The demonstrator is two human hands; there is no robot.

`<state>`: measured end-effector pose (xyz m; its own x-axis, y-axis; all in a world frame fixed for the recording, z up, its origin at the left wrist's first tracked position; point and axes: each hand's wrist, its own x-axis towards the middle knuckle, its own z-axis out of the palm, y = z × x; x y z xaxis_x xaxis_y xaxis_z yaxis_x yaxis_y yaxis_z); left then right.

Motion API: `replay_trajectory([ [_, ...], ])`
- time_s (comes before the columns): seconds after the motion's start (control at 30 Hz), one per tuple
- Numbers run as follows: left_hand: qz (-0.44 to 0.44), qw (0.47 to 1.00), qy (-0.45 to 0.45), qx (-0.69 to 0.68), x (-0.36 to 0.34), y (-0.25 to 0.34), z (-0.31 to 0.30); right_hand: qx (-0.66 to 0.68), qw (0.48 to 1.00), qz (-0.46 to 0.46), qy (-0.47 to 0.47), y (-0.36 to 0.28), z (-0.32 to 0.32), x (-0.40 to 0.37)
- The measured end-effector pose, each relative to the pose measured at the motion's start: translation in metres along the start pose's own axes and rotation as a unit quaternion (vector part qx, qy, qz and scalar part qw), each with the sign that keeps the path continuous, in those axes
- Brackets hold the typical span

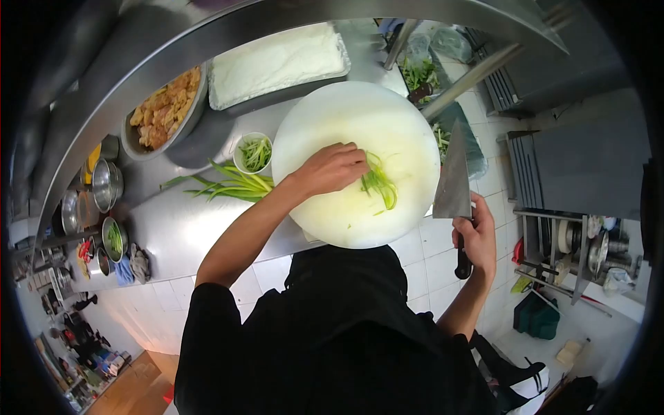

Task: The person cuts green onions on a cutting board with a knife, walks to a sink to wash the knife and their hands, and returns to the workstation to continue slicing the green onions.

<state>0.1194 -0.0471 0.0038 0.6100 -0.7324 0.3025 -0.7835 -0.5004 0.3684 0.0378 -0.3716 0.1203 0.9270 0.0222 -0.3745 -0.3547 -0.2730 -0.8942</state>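
My left hand [335, 168] is over the round white cutting board [332, 228], its fingers pressed together at the edge of a small pile of green onion strips [379, 183]. In my right hand [477, 234], off the board's right side, is the handle of a cleaver [454, 181], its broad blade pointing up and away. Left of the board stands a white bowl [254, 153] with cut green strips. Whole green onions [235, 183] lie on the steel counter, their ends against the board's left edge.
A foil-lined tray of white stuff [277, 62] stands behind the board. Further left is a metal basin [196, 114] of brown pieces, with metal bowls [104, 185] nearer the counter's left end. A steel rail [277, 12] arches across the top. Greens in plastic [460, 138] lie at right.
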Motion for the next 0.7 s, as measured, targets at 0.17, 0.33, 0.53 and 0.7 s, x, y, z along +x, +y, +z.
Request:
replay_trajectory([
  [0.17,0.130,0.991,0.015,0.036,0.049,0.018,-0.022,0.000,1.000,0.014,0.007,0.020,-0.010,-0.024],
  [0.33,0.164,0.974,-0.155,0.020,0.055,0.029,0.002,0.003,0.999,0.034,0.019,0.035,-0.024,-0.031],
  [0.53,-0.006,0.996,-0.047,0.080,-0.001,0.060,0.016,-0.022,0.999,0.035,0.023,0.044,-0.034,-0.034],
  [0.7,-0.175,0.981,0.058,0.068,-0.066,0.030,-0.016,-0.032,0.999,0.011,-0.007,0.035,-0.022,-0.022],
])
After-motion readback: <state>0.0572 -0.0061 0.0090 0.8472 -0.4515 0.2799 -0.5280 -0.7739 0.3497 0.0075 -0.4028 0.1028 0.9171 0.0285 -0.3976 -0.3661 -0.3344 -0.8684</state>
